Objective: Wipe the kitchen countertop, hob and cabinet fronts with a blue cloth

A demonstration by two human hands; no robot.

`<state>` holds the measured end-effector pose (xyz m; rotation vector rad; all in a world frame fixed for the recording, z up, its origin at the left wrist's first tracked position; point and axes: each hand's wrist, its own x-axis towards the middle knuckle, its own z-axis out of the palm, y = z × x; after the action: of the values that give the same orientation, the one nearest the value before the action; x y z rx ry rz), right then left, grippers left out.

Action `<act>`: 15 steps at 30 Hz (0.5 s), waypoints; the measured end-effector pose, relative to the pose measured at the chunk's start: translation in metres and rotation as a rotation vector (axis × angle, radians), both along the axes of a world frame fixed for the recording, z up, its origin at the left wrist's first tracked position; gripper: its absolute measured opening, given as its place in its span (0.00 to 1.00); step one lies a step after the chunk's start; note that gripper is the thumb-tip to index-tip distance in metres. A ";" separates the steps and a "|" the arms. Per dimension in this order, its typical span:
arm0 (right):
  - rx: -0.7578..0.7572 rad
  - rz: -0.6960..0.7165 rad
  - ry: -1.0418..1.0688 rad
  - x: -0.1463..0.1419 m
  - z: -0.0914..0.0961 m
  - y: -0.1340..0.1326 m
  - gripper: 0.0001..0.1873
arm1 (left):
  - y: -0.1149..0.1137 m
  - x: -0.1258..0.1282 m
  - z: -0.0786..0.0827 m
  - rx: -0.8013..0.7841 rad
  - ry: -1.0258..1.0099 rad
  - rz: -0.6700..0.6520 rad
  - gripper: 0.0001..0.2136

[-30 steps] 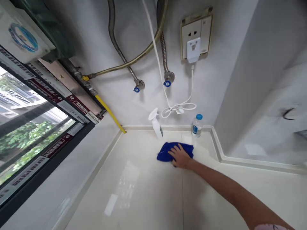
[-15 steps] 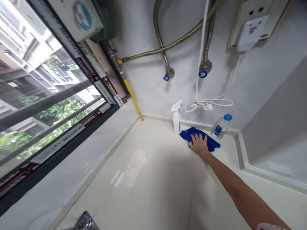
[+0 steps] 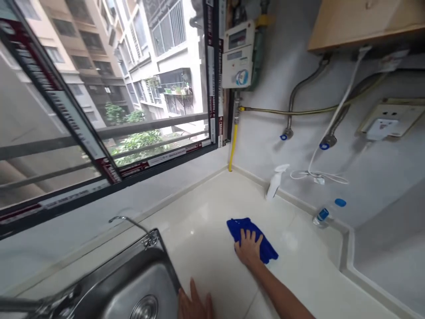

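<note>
Pale glossy surface (image 3: pixel 206 261), steel sink (image 3: pixel 159 252) set into it. Blue cloth (image 3: pixel 267 250) lay right of sink, apart from it. Right hand (image 3: pixel 249 250) rested on cloth, fingers spread. Left hand (image 3: pixel 195 305) at sink's rim, fingers parted; couldn't tell whether touching. Farther right of sink: white spray bottle (image 3: pixel 273 186), blue-capped water bottle (image 3: pixel 322 215).

The right hand (image 3: pixel 248 249) is resting, fingers spread, on the blue cloth (image 3: pixel 267 251), which is lying on the white bench (image 3: pixel 206 241) just right of lower centre. The left hand (image 3: pixel 195 306) is appearing at bottom centre, fingers apart, beside the edge of the steel sink (image 3: pixel 146 257), which is occupying the lower left. The spray bottle (image 3: pixel 273 184) is standing right of centre near the wall (image 3: pixel 259 150); the water bottle (image 3: pixel 322 215) is standing farther right. The window (image 3: pixel 83 128) is filling the upper left.
</note>
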<state>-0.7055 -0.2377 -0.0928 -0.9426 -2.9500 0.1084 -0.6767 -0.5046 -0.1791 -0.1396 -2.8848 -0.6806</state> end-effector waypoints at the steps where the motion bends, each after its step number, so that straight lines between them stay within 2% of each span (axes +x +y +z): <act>1: -0.024 0.060 0.003 -0.002 0.001 -0.022 0.34 | 0.000 0.003 0.004 0.034 -0.038 -0.012 0.36; 5: -0.116 0.305 -0.003 0.008 0.003 -0.098 0.35 | -0.014 0.016 0.027 0.190 -0.186 -0.077 0.35; 8: -0.205 0.506 -0.035 0.036 0.007 -0.137 0.35 | -0.045 0.029 0.037 0.276 -0.301 -0.160 0.33; 12: -0.336 0.708 -0.083 0.081 0.014 -0.157 0.34 | -0.117 0.058 0.024 0.285 -0.231 -0.133 0.28; 15: -0.421 0.829 -0.133 0.114 0.017 -0.152 0.32 | -0.183 0.083 0.008 0.163 -0.036 -0.049 0.26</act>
<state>-0.5914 -0.3895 -0.0754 0.3489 -3.2801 0.7247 -0.5933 -0.6874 -0.1706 -0.1787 -2.8525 -0.9328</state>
